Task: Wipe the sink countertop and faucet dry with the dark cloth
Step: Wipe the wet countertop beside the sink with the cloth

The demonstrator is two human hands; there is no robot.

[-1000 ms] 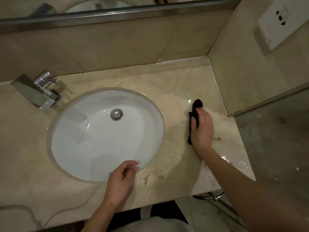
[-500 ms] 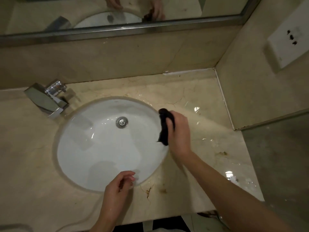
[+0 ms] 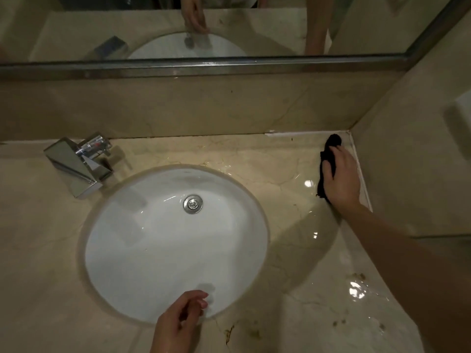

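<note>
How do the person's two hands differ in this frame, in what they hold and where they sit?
The right hand presses the dark cloth onto the countertop near the back right corner; the left hand holds nothing. The right hand lies flat over the cloth, while the left hand's fingers are loosely curled at the front rim of the sink basin. Both are bare.

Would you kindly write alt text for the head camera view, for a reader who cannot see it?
A right hand presses a dark cloth onto a wet marble countertop at the back right corner. The left hand hovers empty at the white sink's near rim; a chrome faucet stands back left.
</note>
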